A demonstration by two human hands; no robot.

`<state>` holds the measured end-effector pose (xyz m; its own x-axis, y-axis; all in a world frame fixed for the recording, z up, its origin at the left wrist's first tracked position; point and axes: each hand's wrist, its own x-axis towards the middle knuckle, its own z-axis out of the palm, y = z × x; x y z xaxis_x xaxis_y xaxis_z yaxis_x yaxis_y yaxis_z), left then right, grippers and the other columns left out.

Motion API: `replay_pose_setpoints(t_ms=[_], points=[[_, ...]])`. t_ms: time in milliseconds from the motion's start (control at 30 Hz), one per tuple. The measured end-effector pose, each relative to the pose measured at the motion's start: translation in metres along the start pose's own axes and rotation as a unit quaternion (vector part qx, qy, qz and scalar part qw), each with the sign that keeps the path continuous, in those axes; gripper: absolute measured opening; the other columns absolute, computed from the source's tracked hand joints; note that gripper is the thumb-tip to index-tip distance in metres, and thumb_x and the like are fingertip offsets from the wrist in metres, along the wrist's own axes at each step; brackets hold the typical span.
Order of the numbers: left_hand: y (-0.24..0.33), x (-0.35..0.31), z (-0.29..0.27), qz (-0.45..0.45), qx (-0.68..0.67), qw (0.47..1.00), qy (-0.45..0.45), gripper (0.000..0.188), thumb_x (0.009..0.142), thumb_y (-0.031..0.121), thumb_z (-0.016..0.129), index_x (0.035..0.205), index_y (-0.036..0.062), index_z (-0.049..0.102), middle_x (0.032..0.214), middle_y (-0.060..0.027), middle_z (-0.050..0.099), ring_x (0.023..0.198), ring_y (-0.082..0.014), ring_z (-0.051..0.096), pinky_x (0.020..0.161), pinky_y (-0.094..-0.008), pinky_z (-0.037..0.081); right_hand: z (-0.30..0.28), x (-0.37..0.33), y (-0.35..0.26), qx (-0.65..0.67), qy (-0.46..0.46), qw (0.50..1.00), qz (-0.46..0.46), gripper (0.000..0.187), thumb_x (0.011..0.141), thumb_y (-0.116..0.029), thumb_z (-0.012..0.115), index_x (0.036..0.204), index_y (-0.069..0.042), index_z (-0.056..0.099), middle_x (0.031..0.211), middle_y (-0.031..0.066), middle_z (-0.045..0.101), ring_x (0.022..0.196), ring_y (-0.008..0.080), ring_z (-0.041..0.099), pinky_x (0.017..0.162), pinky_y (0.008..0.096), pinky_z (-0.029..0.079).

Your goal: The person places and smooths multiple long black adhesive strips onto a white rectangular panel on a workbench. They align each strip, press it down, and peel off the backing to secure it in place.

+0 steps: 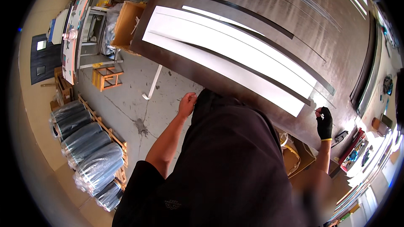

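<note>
My left hand, bare, hangs beside my dark clothing, away from the table, with its fingers curled in and nothing visible in them. Over the table's near right part is my right hand, in a black glove with a yellow cuff and bare fingertips. Its fingers are pinched together; what they hold, if anything, is too small to make out. Just beyond those fingertips ends a long dark strip, which lies across white sheets on the dark table. Another dark strip runs along the sheets' far side.
More thin strips lie farther back on the table. A black tool and a red tray sit right of my glove. Cardboard boxes stand at the left end and beneath the table. Wrapped rolls and a wooden stool are on the left.
</note>
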<state>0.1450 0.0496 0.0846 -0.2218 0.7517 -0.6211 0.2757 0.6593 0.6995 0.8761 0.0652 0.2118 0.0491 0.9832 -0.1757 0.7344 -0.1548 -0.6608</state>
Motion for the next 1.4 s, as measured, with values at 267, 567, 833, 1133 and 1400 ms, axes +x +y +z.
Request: replay_pose_setpoints(t_ms=[267, 567, 833, 1133, 1400], points=[[-0.004, -0.003, -0.002, 0.014, 0.012, 1.0, 0.013, 0.045, 0.11, 0.037, 0.069, 0.138, 0.0022, 0.072, 0.107, -0.0112, 0.082, 0.098, -0.0202, 0.077, 0.091, -0.0352, 0.059, 0.027, -0.014, 0.036, -0.034, 0.009, 0.999, 0.017, 0.012, 0.096, -0.006, 0.08, 0.105, -0.003, 0.074, 0.103, 0.0137, 0.076, 0.103, 0.0341, 0.073, 0.095, 0.0422, 0.057], [-0.004, 0.007, -0.021, 0.039, 0.035, 0.998, 0.023, 0.043, 0.11, 0.036, 0.069, 0.136, 0.0016, 0.071, 0.105, -0.0111, 0.082, 0.095, -0.0204, 0.077, 0.09, -0.0357, 0.059, 0.056, -0.011, 0.018, -0.132, 0.013, 0.99, -0.056, 0.013, 0.086, -0.004, 0.079, 0.097, -0.008, 0.074, 0.102, 0.0143, 0.078, 0.1, 0.0406, 0.071, 0.09, 0.0492, 0.055], [0.094, 0.026, -0.051, 0.204, 0.131, 0.964, 0.105, 0.031, 0.104, 0.02, 0.078, 0.131, 0.0057, 0.073, 0.103, -0.0097, 0.079, 0.092, -0.0206, 0.076, 0.084, -0.0378, 0.061, 0.067, -0.033, 0.006, -0.197, 0.061, 0.978, -0.018, 0.028, 0.091, -0.009, 0.08, 0.119, -0.008, 0.078, 0.119, 0.0146, 0.08, 0.112, 0.0402, 0.072, 0.101, 0.0497, 0.055], [0.22, 0.112, -0.048, 0.405, 0.307, 0.861, -0.021, 0.016, 0.094, 0.012, 0.084, 0.109, 0.0102, 0.08, 0.104, -0.0064, 0.071, 0.096, -0.0281, 0.073, 0.084, -0.0431, 0.06, 0.141, 0.029, -0.176, -0.094, 0.08, 0.992, 0.039, 0.018, 0.093, -0.009, 0.083, 0.11, -0.005, 0.076, 0.103, 0.0139, 0.078, 0.092, 0.0342, 0.073, 0.082, 0.0432, 0.058], [0.242, 0.167, -0.063, 0.469, 0.368, 0.798, -0.094, 0.008, 0.097, 0.017, 0.082, 0.103, 0.0122, 0.078, 0.102, -0.0057, 0.068, 0.097, -0.0289, 0.071, 0.085, -0.0431, 0.059, 0.288, 0.12, -0.35, 0.042, 0.003, 0.999, 0.026, 0.021, 0.089, -0.021, 0.084, 0.103, -0.008, 0.075, 0.099, 0.0169, 0.077, 0.095, 0.041, 0.074, 0.083, 0.0506, 0.057]])
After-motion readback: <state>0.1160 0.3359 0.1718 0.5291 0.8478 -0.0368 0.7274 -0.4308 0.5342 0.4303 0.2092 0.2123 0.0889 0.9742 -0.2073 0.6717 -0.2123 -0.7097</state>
